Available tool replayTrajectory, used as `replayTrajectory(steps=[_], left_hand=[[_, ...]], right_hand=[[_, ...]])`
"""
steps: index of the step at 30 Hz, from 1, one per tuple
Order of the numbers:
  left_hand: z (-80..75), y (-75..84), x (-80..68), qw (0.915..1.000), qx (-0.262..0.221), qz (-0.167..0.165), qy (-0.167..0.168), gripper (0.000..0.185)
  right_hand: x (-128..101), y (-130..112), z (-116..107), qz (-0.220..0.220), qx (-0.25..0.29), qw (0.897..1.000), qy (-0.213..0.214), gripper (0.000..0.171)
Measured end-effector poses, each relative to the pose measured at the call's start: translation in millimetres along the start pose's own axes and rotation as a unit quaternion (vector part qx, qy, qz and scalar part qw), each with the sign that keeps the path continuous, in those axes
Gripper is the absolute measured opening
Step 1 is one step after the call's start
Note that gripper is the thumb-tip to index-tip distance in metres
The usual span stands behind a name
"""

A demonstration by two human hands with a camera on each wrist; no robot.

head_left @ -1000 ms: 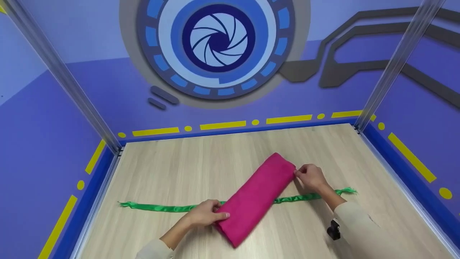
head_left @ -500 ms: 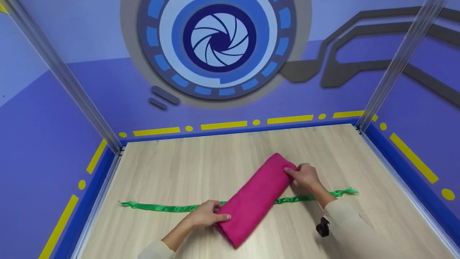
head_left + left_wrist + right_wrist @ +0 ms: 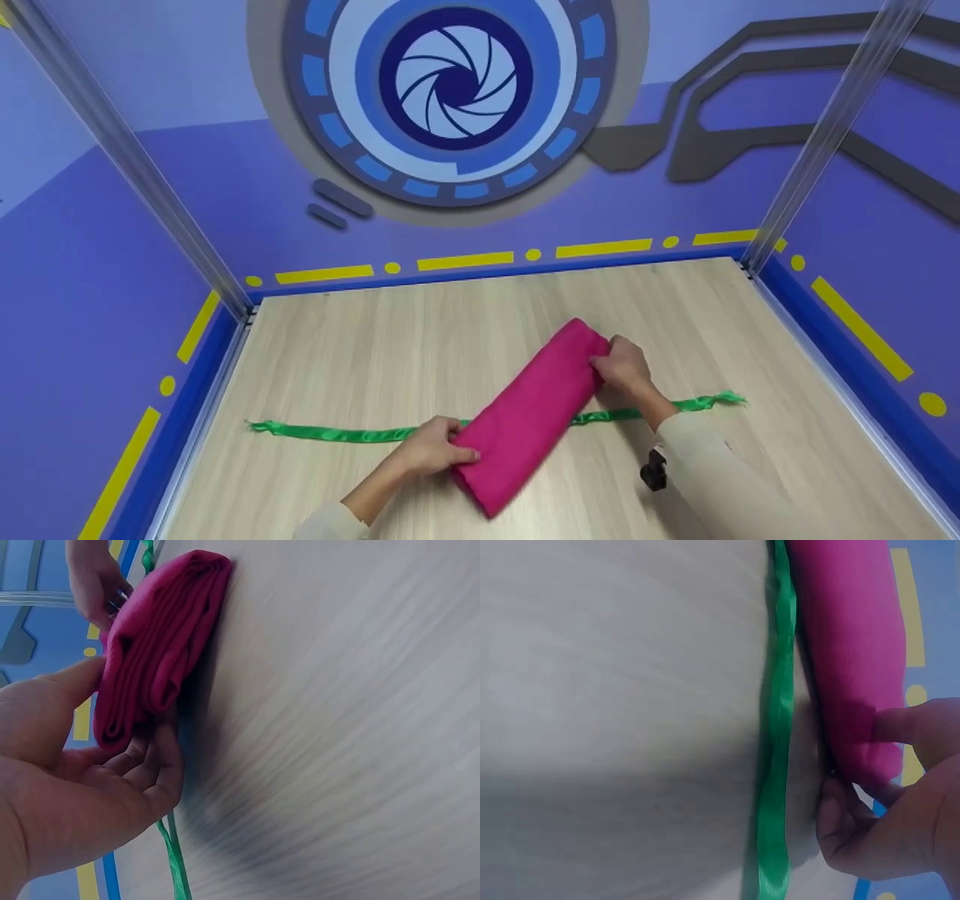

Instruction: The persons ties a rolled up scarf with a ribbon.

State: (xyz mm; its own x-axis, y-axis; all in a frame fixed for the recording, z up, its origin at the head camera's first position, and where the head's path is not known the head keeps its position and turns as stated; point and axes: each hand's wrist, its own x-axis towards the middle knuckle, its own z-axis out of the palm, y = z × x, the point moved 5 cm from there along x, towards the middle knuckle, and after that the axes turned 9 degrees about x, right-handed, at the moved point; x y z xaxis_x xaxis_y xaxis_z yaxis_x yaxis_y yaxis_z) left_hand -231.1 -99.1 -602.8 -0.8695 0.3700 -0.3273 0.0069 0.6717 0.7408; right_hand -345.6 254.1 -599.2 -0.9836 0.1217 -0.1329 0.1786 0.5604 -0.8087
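Note:
A folded magenta cloth (image 3: 529, 420) lies aslant on the wooden table, across a green ribbon (image 3: 330, 433). Its stacked layers show at the near end in the left wrist view. My left hand (image 3: 429, 448) grips the near left edge, thumb on top and fingers curled beneath the cloth (image 3: 154, 652). At the far right corner my right hand (image 3: 624, 366) pinches the cloth (image 3: 855, 652), thumb above and fingers below. The ribbon (image 3: 776, 765) runs out from under the cloth on both sides; its middle is hidden.
The wooden tabletop (image 3: 360, 352) is bounded by a blue back wall (image 3: 525, 217) and side walls with yellow marks. Metal posts (image 3: 817, 142) stand at the back corners. A small black device (image 3: 654, 471) sits by the right sleeve.
My right hand has shifted left, from touching the cloth's far right edge to pinching that corner with the thumb on top. The left hand has stayed in place.

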Motion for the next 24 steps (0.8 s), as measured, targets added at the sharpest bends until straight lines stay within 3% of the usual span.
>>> replayTrajectory(steps=[24], left_hand=[[3.5, 20.2, -9.2, 0.9951, -0.072, 0.038, -0.055, 0.031]], right_hand=[[13, -15, -2, -0.070, 0.074, 0.992, 0.077, 0.020]])
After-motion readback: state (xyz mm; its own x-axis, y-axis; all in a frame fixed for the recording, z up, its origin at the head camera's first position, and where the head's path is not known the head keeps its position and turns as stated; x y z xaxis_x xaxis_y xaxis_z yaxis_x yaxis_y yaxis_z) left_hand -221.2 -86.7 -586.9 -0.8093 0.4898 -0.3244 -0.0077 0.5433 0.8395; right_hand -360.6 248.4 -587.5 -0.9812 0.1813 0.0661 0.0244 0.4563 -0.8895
